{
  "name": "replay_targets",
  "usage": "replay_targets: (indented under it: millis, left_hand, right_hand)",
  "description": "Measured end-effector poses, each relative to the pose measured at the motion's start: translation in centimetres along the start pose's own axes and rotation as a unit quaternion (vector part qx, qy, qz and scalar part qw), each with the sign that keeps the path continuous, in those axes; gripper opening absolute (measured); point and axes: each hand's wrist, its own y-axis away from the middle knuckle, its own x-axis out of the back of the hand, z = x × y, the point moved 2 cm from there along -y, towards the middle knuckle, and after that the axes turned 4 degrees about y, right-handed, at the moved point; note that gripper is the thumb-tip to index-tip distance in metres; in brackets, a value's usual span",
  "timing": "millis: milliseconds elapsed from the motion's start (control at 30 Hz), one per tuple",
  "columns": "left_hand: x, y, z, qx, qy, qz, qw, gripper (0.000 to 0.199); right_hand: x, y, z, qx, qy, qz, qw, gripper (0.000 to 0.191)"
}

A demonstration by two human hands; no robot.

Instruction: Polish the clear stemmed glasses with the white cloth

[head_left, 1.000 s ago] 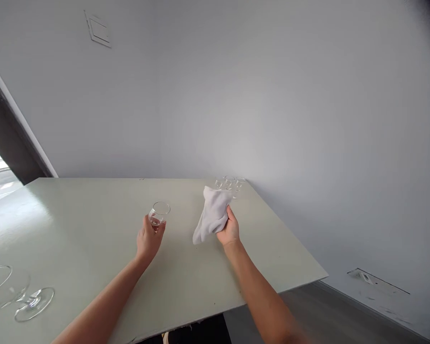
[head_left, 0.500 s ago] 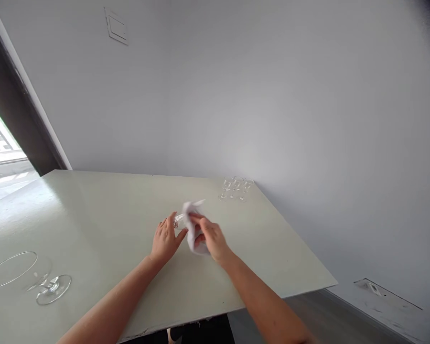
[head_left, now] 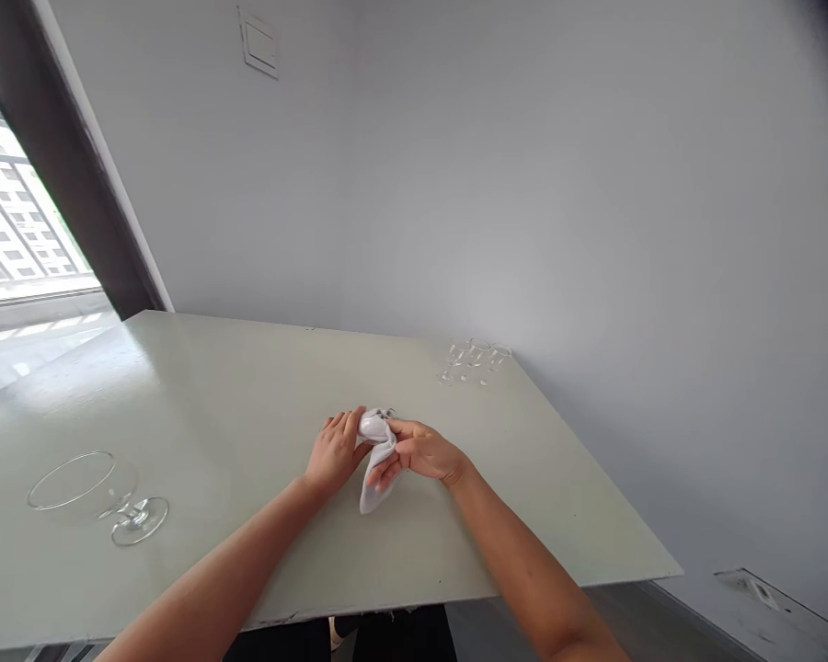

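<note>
The left hand and right hand curl partly closed from opposite sides, pressing a white bunched cloth around a small glinting item, mostly hidden, over a pale green tabletop. A clear wine glass lies on its side to the left; small clear glasses stand grouped near the far edge.

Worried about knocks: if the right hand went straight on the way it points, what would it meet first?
The right hand meets the white cloth first, already under its fingers, then the left hand, though depth is unclear.
</note>
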Motion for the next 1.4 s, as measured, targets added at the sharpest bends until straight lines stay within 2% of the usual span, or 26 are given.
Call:
replay_targets:
  millis: [100,167,267,367,533,633,733,833,900,967,1033,1067,1100,1133,1200,1233,1300,1367,1400]
  left_hand:
    - [-0.1,0.0,0.0,-0.011,0.003,-0.016,1.000,0.037]
    - [-0.2,0.0,0.0,-0.010,0.001,-0.027,1.000,0.037]
    - [-0.3,0.0,0.1,-0.003,-0.017,-0.039,0.999,0.038]
    - [-0.3,0.1,0.5,-0.012,-0.051,-0.043,0.998,0.037]
    - [0.0,0.2,0.9,-0.046,-0.103,-0.030,0.993,0.040]
    - [0.4,0.1,1.4,-0.070,-0.101,-0.018,0.992,0.041]
    - [1.0,-0.3,1.9,-0.048,-0.070,-0.041,0.996,0.037]
    - [1.8,-0.8,2.2,0.039,0.009,-0.099,0.994,0.038]
    - [2.5,-1.2,2.3,0.099,0.131,-0.184,0.969,0.038]
    - [3.1,-1.5,2.6,0.131,0.285,-0.310,0.898,0.036]
    - [3.8,-1.6,2.9,0.133,0.381,-0.407,0.819,0.044]
    - [4.1,-1.6,3.0,0.130,0.387,-0.430,0.805,0.048]
    - [4.3,-1.7,3.0,0.125,0.363,-0.428,0.818,0.050]
    - [4.5,-1.7,3.0,0.117,0.314,-0.399,0.854,0.050]
    - [4.7,-1.8,3.0,0.082,0.162,-0.283,0.942,0.045]
    - [4.8,-1.8,3.1,0.053,0.081,-0.216,0.972,0.043]
    - [4.9,-1.6,3.4,-0.009,-0.033,-0.119,0.992,0.038]
    - [4.9,-1.5,3.5,-0.032,-0.059,-0.096,0.993,0.032]
    - [5.0,-1.5,3.3,-0.015,-0.041,-0.103,0.994,0.031]
  right_hand:
    - [0.7,0.0,1.8,0.016,-0.025,0.036,0.999,0.046]
    - [1.3,-0.3,3.2,0.005,0.024,0.082,0.996,0.035]
    - [1.8,-0.8,4.8,-0.001,0.123,0.169,0.978,0.021]
    - [1.6,-1.1,5.4,-0.003,0.121,0.221,0.968,0.026]
    - [0.8,-1.4,5.8,-0.013,-0.069,0.249,0.966,0.037]
    - [1.0,-1.5,5.8,-0.003,-0.119,0.269,0.956,0.038]
    - [1.6,-1.0,5.1,0.015,-0.074,0.257,0.964,0.036]
    - [2.1,0.3,3.5,0.014,0.049,0.205,0.978,0.032]
    - [2.2,1.5,2.3,0.003,0.126,0.143,0.982,0.030]
    - [2.2,2.6,1.3,-0.009,0.164,0.077,0.983,0.028]
    - [2.1,3.2,0.8,-0.015,0.170,0.040,0.985,0.028]
    - [2.1,3.3,0.6,-0.014,0.167,0.042,0.985,0.028]
    - [2.1,3.3,0.6,-0.012,0.163,0.056,0.985,0.028]
    - [2.3,3.2,0.7,-0.008,0.154,0.080,0.985,0.028]
    - [2.7,2.6,1.3,0.008,0.115,0.148,0.982,0.031]
    - [2.9,2.2,1.6,0.020,0.083,0.182,0.980,0.032]
    - [3.2,1.5,2.4,0.041,0.010,0.230,0.972,0.035]
    - [3.2,1.1,2.8,0.054,-0.030,0.232,0.971,0.035]
    - [3.0,1.2,2.8,0.055,-0.026,0.218,0.974,0.034]
